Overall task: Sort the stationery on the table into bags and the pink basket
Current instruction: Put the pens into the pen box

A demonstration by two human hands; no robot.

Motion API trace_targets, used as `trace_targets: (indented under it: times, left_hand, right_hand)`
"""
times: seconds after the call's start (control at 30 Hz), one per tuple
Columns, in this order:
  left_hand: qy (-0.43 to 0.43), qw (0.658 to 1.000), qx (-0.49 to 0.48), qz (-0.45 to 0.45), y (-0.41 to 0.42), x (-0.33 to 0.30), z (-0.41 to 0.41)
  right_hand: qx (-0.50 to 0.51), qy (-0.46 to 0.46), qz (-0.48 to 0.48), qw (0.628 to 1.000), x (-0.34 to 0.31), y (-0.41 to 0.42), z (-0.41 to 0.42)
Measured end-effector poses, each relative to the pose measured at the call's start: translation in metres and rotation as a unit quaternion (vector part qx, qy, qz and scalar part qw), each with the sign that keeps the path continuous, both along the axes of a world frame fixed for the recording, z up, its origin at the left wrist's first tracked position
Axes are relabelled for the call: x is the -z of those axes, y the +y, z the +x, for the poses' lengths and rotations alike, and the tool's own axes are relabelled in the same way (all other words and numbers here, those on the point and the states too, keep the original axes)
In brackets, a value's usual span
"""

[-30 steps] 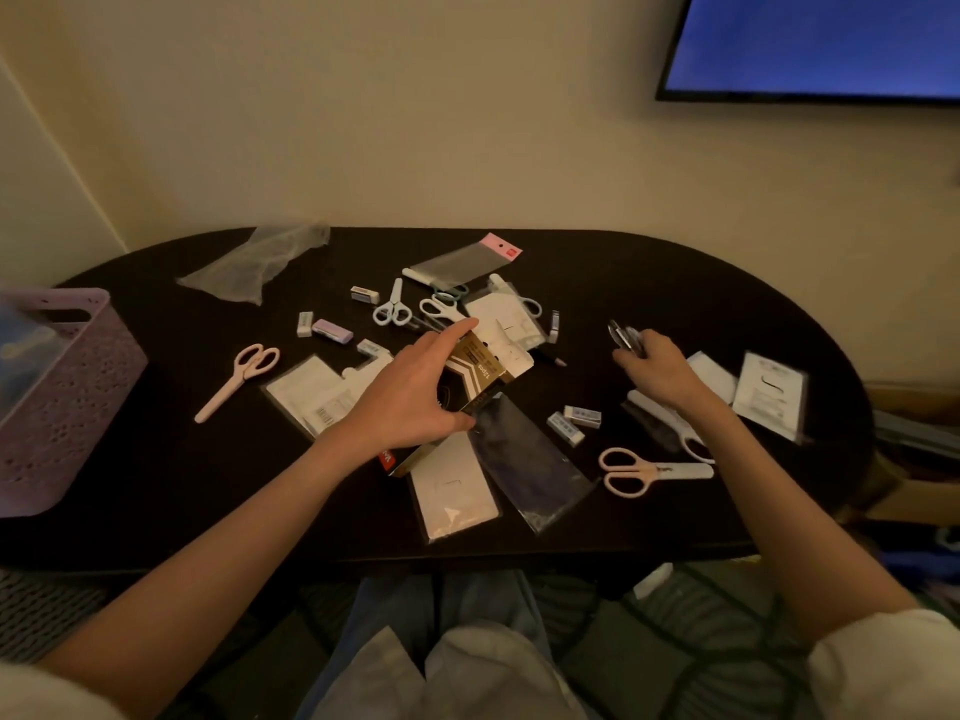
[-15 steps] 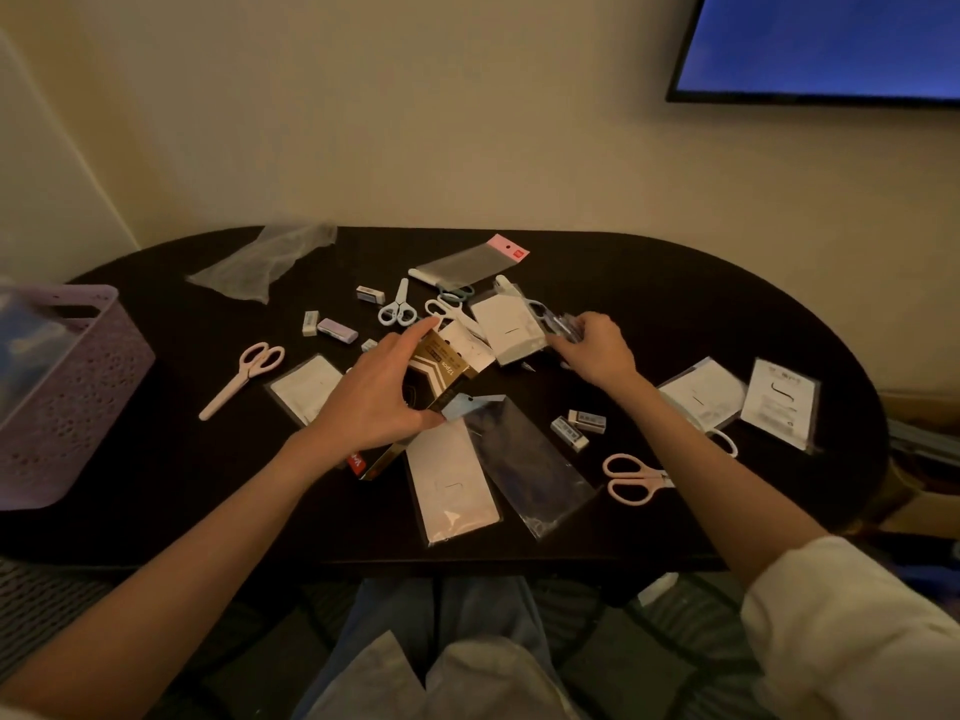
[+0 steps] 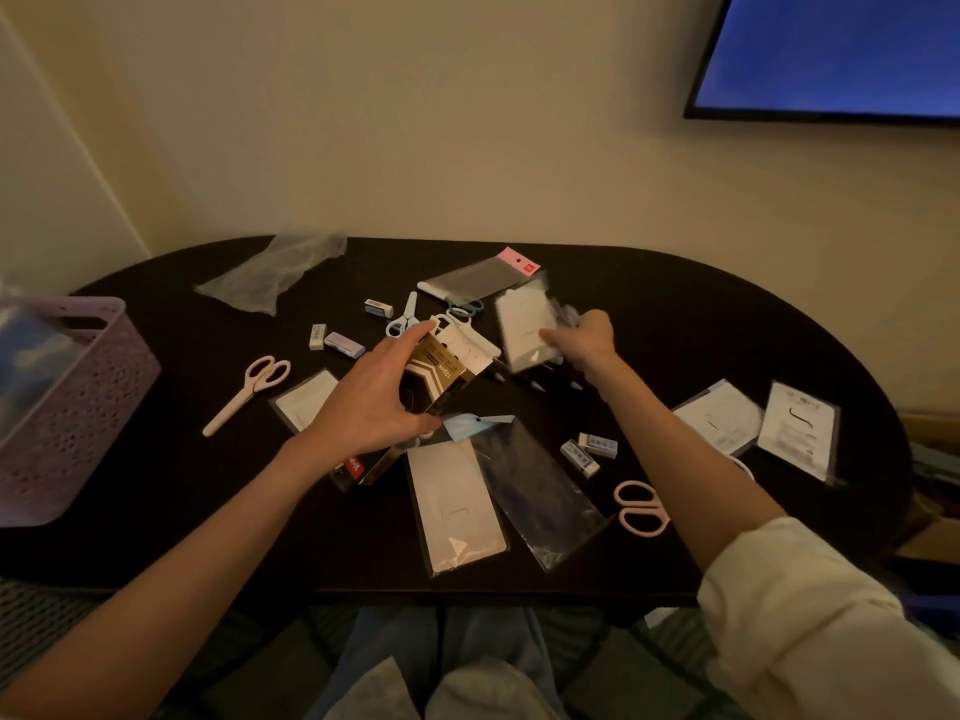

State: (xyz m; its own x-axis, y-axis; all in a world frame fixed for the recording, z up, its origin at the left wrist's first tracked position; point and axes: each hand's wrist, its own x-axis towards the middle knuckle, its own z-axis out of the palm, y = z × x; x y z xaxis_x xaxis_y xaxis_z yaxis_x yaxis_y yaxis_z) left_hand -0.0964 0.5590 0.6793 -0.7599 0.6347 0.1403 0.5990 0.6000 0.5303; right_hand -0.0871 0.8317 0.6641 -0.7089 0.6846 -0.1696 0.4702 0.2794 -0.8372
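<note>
My left hand [image 3: 370, 398] grips a gold and black box [image 3: 440, 380] at the middle of the dark table [image 3: 675, 314]. My right hand [image 3: 587, 339] pinches a small white packet [image 3: 524, 324] and holds it tilted up off the table; the packet is blurred. The pink basket [image 3: 78, 407] stands at the left edge. Pink scissors [image 3: 248, 392] lie left of the box, another pink pair [image 3: 641, 507] lies under my right forearm. Flat clear bags [image 3: 540, 491] and a white packet [image 3: 457, 506] lie near the front edge.
Small erasers [image 3: 589, 449] lie right of centre, others [image 3: 337, 341] left of centre. White scissors [image 3: 404, 317] and a pink-topped bag [image 3: 480, 277] lie toward the back. A crumpled clear bag [image 3: 270, 272] is at back left. Two packets [image 3: 797, 431] lie at the right. A screen [image 3: 831, 54] hangs on the wall.
My right hand moved left from the right side of the table to the middle and lifted the white packet. My left hand stayed on the gold box.
</note>
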Motion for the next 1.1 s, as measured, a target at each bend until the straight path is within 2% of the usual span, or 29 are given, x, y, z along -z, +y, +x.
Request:
trace_targets:
  times: [0.1, 0.33, 0.4, 0.47, 0.53, 0.6, 0.67, 0.73, 0.9, 1.1]
  left_hand:
    - [0.004, 1.0, -0.002, -0.004, 0.001, 0.0, -0.002]
    - [-0.002, 1.0, 0.008, -0.003, 0.011, -0.001, 0.002]
    - [-0.003, 1.0, 0.008, 0.0, 0.011, -0.002, 0.002]
    - [-0.003, 1.0, 0.004, 0.003, 0.008, -0.004, 0.0]
    - [-0.001, 1.0, -0.001, 0.002, 0.005, -0.005, -0.001]
    - [-0.001, 1.0, -0.009, -0.001, 0.003, -0.006, -0.001]
    - [-0.004, 1.0, -0.019, 0.001, -0.002, -0.007, -0.003]
    - [-0.01, 1.0, -0.029, 0.004, -0.008, -0.008, -0.005]
    - [-0.013, 0.999, -0.043, 0.009, -0.015, -0.008, -0.006]
    - [-0.016, 0.999, -0.049, 0.01, -0.022, -0.007, -0.009]
  right_hand:
    - [0.08, 0.07, -0.032, 0.994, -0.007, 0.019, 0.007]
    - [0.153, 0.053, -0.068, 0.984, 0.003, 0.054, 0.034]
    - [0.161, 0.034, -0.044, 0.985, 0.005, 0.053, 0.036]
    - [0.153, -0.003, 0.033, 0.988, 0.005, 0.043, 0.037]
    - [0.107, -0.01, 0.114, 0.988, 0.004, 0.028, 0.035]
    - [-0.021, 0.004, 0.161, 0.987, 0.006, 0.015, 0.027]
    - [-0.169, -0.038, 0.229, 0.958, 0.008, 0.003, 0.021]
    - [-0.235, -0.077, 0.283, 0.927, 0.011, -0.007, 0.014]
    - [-0.221, -0.122, 0.358, 0.899, 0.012, -0.023, 0.002]
    - [-0.231, -0.165, 0.356, 0.89, 0.011, -0.021, 0.0]
